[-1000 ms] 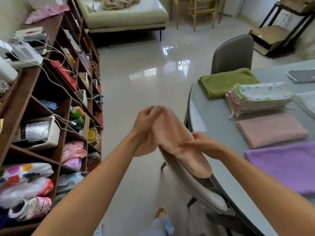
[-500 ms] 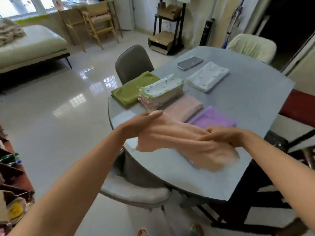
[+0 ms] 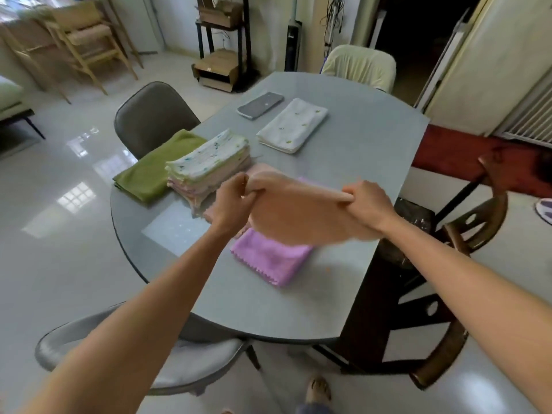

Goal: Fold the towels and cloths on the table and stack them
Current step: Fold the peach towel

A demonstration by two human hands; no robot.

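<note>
Since a moment ago both hands have drawn apart, pulling the peach towel (image 3: pixel 298 210) taut between them above the grey table (image 3: pixel 352 162). Left hand (image 3: pixel 231 201) grips one top corner, right hand (image 3: pixel 369 203) grips the other, fingers curled round the cloth. Just beyond the left hand sits a stack of folded printed cloths (image 3: pixel 209 168), with a green towel (image 3: pixel 152 171) further out. Beneath the hands lies a purple cloth (image 3: pixel 268 258). No writing is readable.
</note>
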